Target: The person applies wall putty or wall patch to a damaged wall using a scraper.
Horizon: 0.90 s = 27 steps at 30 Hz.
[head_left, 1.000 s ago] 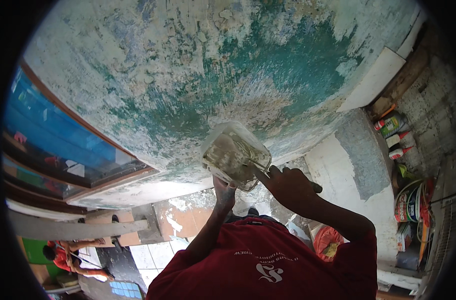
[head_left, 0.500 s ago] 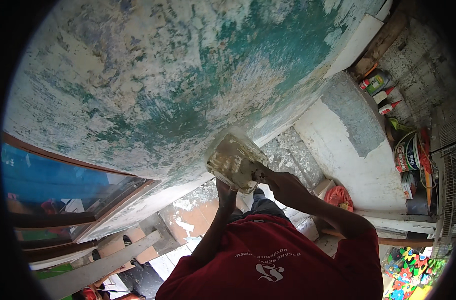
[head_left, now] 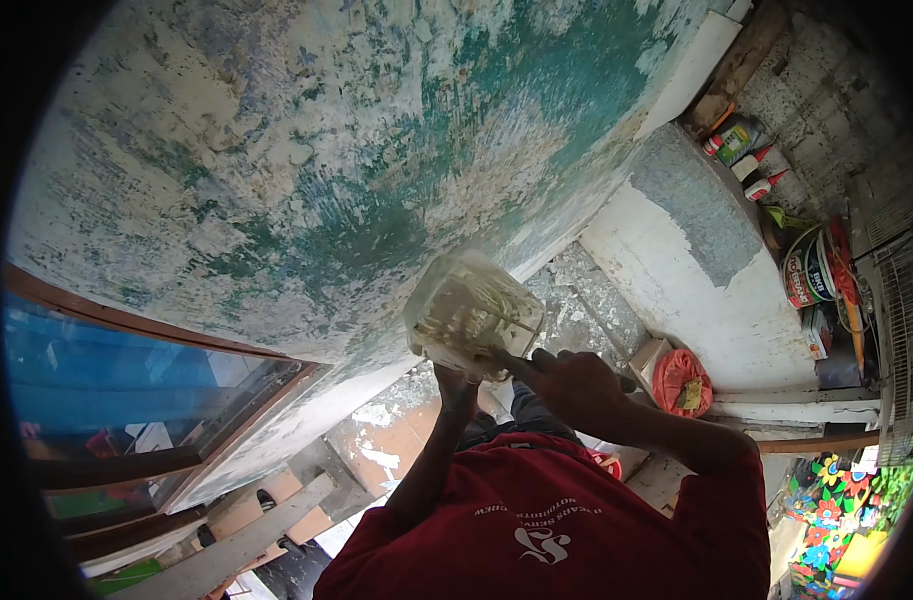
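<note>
In front of my body I hold up a translucent, square-cornered plastic tub [head_left: 425,305] smeared with whitish paste, tilted so that its inside shows. My left hand [head_left: 459,392] is closed on the tub's lower near side, its fingers partly hidden. My right hand [head_left: 577,388] grips what looks like a putty knife [head_left: 629,384]. Its dark handle end pokes out behind the fist, and its front part reaches over the tub's near right rim; the blade is hard to make out. Beyond the tub rises a wall [head_left: 307,170] with patchy green and white paint, partly worn away.
A framed glass window [head_left: 117,370] is at the left. On the right, a white and grey ledge [head_left: 687,290] holds bottles [head_left: 742,140] and a paint bucket [head_left: 809,275]. A red plastic bag [head_left: 682,380] lies on the floor below it. Wooden planks [head_left: 227,530] are at lower left.
The tub has tipped, showing more of its far wall. My right hand has moved slightly right and down with the tool. The view has shifted a little.
</note>
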Available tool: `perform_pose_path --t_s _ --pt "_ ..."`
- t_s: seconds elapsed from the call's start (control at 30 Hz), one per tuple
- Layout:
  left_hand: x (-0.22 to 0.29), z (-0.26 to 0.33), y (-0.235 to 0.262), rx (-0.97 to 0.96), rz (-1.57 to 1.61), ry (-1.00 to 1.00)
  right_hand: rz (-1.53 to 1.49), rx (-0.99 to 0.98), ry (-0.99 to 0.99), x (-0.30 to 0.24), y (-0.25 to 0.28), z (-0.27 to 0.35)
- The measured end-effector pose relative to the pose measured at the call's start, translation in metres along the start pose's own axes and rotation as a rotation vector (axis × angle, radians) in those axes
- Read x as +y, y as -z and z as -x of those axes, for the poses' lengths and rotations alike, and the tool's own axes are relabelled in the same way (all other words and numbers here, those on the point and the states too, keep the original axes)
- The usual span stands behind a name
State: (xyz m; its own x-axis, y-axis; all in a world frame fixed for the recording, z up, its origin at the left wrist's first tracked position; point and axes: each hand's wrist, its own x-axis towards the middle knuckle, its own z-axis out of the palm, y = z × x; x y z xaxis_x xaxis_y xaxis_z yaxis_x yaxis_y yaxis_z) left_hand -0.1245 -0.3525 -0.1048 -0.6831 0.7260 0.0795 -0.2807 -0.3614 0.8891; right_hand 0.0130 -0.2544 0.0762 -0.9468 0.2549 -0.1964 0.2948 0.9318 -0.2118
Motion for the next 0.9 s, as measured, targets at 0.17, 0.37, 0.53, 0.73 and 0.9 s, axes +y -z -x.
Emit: perform_pose_path --t_s 0.17,0.37,0.53,0.73,0.9 --pt "0.020 -0.001 0.004 -0.047 -0.025 -0.038 0.126 0.048 -0.058 -0.002 0.019 -0.005" --pt "0.032 0.003 0.005 -0.037 -0.202 -0.006 -0.235 -0.041 -0.066 0.009 -0.018 -0.018" --pt "0.030 0.014 0.019 -0.010 -0.090 0.016 -0.850 -0.022 -0.163 0.012 -0.048 -0.022" --pt "0.030 0.024 0.031 0.086 -0.017 0.034 -0.418 0.174 -0.009 -0.013 -0.037 -0.003" --pt "0.033 0.028 0.034 0.033 -0.035 0.039 -0.135 0.028 0.081 -0.026 -0.019 -0.002"
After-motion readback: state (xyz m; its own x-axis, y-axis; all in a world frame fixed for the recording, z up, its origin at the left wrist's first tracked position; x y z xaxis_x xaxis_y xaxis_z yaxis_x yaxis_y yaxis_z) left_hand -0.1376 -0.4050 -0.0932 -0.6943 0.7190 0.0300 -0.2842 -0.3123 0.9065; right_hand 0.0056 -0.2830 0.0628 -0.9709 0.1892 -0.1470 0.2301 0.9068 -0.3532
